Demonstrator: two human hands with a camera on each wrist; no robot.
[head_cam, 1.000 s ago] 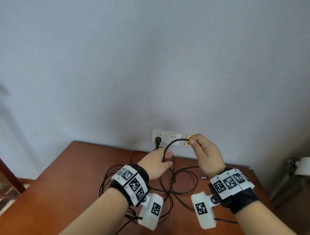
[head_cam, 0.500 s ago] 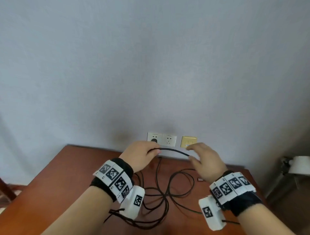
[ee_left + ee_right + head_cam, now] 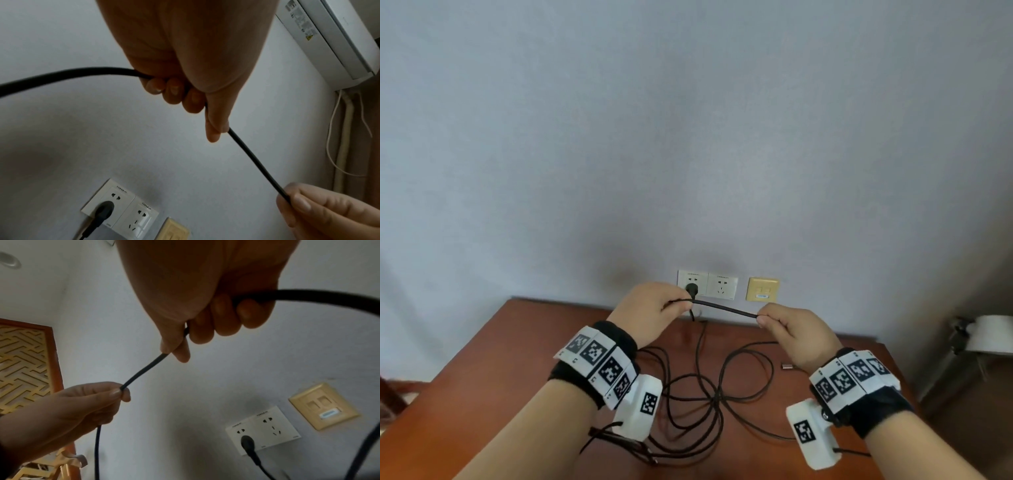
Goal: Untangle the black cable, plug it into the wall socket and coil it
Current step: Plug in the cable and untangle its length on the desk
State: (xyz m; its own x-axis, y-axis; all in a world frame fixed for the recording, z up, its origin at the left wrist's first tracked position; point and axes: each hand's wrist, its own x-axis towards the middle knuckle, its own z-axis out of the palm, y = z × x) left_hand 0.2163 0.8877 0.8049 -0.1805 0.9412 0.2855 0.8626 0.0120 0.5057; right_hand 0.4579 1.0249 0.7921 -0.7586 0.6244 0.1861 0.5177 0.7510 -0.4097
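Observation:
A black cable (image 3: 726,310) runs taut between my two hands above the back of the wooden table (image 3: 482,370). My left hand (image 3: 654,308) grips one end of that stretch, fingers curled round it (image 3: 174,87). My right hand (image 3: 791,329) pinches the other end (image 3: 179,344). The cable's black plug (image 3: 692,290) sits in the left white wall socket (image 3: 690,281), also seen from the wrists (image 3: 102,209) (image 3: 247,443). The rest of the cable lies in loose crossing loops (image 3: 705,394) on the table below my hands.
A second white socket (image 3: 722,286) and a yellow data plate (image 3: 763,289) sit right of the plugged one. A small metal piece (image 3: 787,367) lies on the table by my right wrist. A white object (image 3: 993,337) stands off the table's right edge.
Both hands have spread apart and the cable between them has gone from a curved arc to a straight line. The right hand now pinches it firmly.

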